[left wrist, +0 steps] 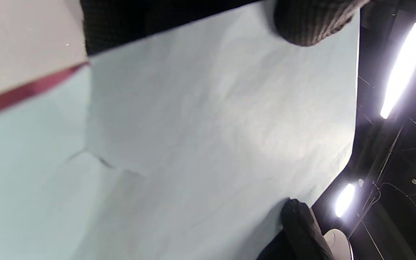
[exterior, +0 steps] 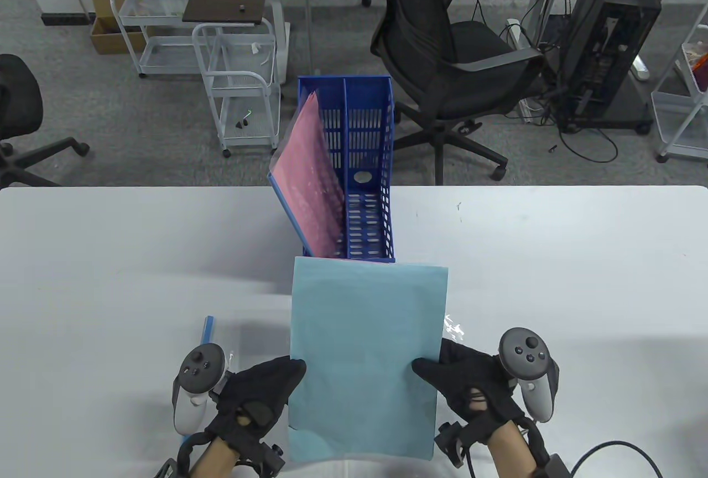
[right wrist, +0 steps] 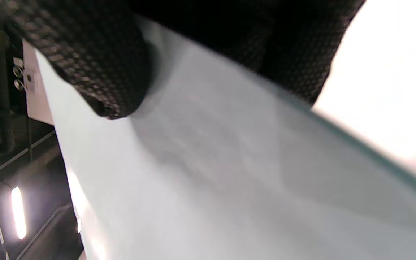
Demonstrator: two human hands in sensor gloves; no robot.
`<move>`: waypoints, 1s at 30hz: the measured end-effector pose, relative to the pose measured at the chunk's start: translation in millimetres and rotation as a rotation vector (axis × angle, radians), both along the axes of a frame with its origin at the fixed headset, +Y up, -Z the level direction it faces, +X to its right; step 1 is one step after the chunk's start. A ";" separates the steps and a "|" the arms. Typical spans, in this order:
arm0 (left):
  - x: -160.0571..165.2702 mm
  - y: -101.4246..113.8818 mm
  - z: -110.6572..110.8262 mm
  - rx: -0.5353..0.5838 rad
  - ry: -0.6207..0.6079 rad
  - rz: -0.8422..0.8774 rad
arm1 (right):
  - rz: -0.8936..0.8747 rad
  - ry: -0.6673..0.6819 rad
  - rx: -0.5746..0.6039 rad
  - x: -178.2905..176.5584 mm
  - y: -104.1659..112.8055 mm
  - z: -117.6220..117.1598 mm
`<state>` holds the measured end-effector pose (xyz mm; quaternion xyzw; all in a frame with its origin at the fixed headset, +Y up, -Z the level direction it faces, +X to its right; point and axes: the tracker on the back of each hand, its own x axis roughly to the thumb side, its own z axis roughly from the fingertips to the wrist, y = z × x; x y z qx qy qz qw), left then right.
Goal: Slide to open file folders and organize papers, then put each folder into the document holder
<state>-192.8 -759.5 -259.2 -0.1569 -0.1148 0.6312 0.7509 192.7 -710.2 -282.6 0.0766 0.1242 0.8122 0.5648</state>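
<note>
Folder, light blue (exterior: 368,351), is held up off the table (exterior: 553,256) by both hands at its lower side edges. Left hand (exterior: 254,400) grips the left edge, thumb on the front face, the other fingers presumably behind; right hand (exterior: 470,384) grips the right edge in like manner. Both wrist views confirm a gloved thumb pressed on the sheet's surface. Whether the folder's slide bar is fitted cannot be told from these views; a blue strip (exterior: 208,328) lies on the table just left of the left hand and may be that bar.

Outward from the hands, the folder's top edge sits just before the blue document holder (exterior: 368,168), which stands at the table's far edge. A pink folder (exterior: 310,190) already leans in the holder's left compartment; the right compartment shows nothing inside.

Assessment: one folder filed, the second in hand and lined up for insertion. Remaining: place it into the holder. No further folders are visible.
</note>
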 end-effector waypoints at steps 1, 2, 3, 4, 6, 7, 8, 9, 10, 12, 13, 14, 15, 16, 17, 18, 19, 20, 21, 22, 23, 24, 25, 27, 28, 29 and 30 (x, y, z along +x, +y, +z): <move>-0.5 -0.7 -0.6 -0.007 -0.003 0.002 | -0.010 0.003 -0.013 2.1 -0.9 -0.5; -0.6 -1.0 -0.7 -0.010 -0.003 0.004 | -0.022 -0.005 -0.026 4.1 -1.9 -0.7; -0.3 -1.5 -0.9 -0.013 -0.008 0.004 | -0.043 -0.038 -0.039 6.2 -3.4 -1.4; 1.0 -1.7 -1.1 -0.015 -0.019 0.004 | -0.045 -0.053 -0.049 6.6 -4.2 -2.0; 4.5 -2.8 0.2 -0.031 -0.044 0.003 | -0.005 -0.092 -0.045 9.1 -6.5 -2.6; 5.4 -3.0 0.5 -0.030 -0.035 -0.003 | 0.007 -0.104 -0.046 9.8 -7.0 -3.0; 6.2 -2.8 0.8 -0.023 -0.027 -0.023 | 0.021 -0.115 -0.046 10.9 -7.8 -3.4; 6.2 -2.5 0.9 -0.015 -0.017 -0.040 | 0.022 -0.120 -0.045 11.5 -8.7 -3.7; 6.2 -2.3 1.1 -0.008 -0.002 -0.063 | 0.020 -0.128 -0.049 11.9 -10.5 -4.3; 7.0 -2.3 1.6 0.001 0.013 -0.081 | 0.023 -0.134 -0.050 10.6 -12.9 -4.5; 7.3 -2.1 2.3 -0.002 0.026 -0.094 | 0.046 -0.143 -0.044 9.5 -13.5 -4.6; 7.4 -2.0 2.7 -0.001 0.034 -0.106 | 0.062 -0.137 -0.038 9.1 -13.5 -5.1; 7.4 -2.2 2.8 0.003 0.041 -0.127 | 0.077 -0.128 -0.038 8.8 -13.7 -5.8; 7.5 -2.5 2.8 0.006 0.043 -0.138 | 0.074 -0.125 -0.043 9.0 -14.2 -6.2; 7.6 -3.0 2.7 0.009 0.043 -0.149 | 0.057 -0.118 -0.055 9.9 -15.1 -7.3; 7.6 -3.2 2.8 0.010 0.044 -0.152 | 0.049 -0.110 -0.067 11.1 -15.9 -8.3; 7.1 -3.1 3.1 0.016 0.053 -0.160 | 0.045 -0.110 -0.082 14.0 -17.4 -9.8; 5.7 -2.0 3.3 0.028 0.070 -0.177 | 0.051 -0.113 -0.098 18.5 -19.3 -11.9; 4.2 -0.5 3.5 0.044 0.086 -0.198 | 0.059 -0.116 -0.111 22.1 -20.9 -13.5; 1.3 2.9 4.0 0.079 0.117 -0.243 | 0.072 -0.125 -0.134 28.3 -23.8 -15.7; -0.8 5.7 4.5 0.106 0.140 -0.281 | 0.080 -0.131 -0.156 32.6 -26.1 -17.3; -3.7 10.3 5.3 0.146 0.170 -0.340 | 0.092 -0.132 -0.187 38.5 -29.6 -19.3; -5.5 13.5 5.9 0.175 0.187 -0.385 | 0.102 -0.138 -0.207 42.1 -31.7 -20.4; -9.7 21.6 8.0 0.244 0.240 -0.529 | 0.133 -0.136 -0.258 51.5 -38.2 -24.2; -11.5 24.8 8.9 0.273 0.265 -0.606 | 0.146 -0.134 -0.287 55.6 -41.6 -25.9; -12.6 26.6 9.2 0.290 0.281 -0.655 | 0.155 -0.129 -0.304 57.8 -43.6 -26.9; -13.6 27.9 9.5 0.299 0.298 -0.703 | 0.168 -0.123 -0.324 60.4 -46.2 -27.8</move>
